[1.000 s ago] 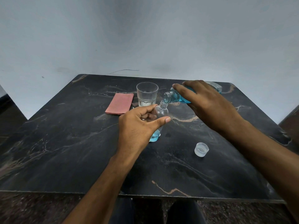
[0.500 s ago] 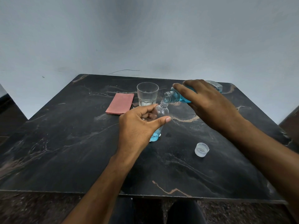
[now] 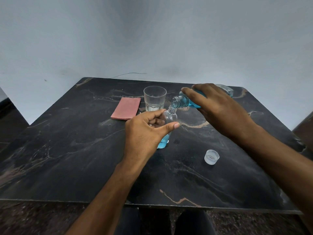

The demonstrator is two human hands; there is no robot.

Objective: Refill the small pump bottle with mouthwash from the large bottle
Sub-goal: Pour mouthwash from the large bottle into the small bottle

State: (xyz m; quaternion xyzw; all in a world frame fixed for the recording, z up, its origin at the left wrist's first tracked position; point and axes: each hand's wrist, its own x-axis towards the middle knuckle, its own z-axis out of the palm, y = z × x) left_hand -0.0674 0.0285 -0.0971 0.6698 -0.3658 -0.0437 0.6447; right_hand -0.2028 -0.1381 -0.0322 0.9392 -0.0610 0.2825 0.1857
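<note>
Head view shows the small bottle [image 3: 170, 118], clear with blue mouthwash pooled at its bottom, standing upright on the dark marble table [image 3: 67, 158], neck up. The left hand [image 3: 147, 133] curls round its middle. The right hand [image 3: 218, 107] grips the large bottle [image 3: 182, 101] tipped nearly level, mouth pointing left and down, touching the small neck. A cap [image 3: 211, 157] lies nearby.

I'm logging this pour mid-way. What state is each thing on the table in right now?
Small bottle: upright, uncapped, blue liquid only near the bottom.
Large bottle: tipped, uncapped, mouth at the small bottle's neck.
Left hand: grips the small bottle.
Right hand: holds the large bottle.
Cap: off, lying on the table.
Glass: upright, seemingly a little clear liquid.
Pink cloth: folded flat.
</note>
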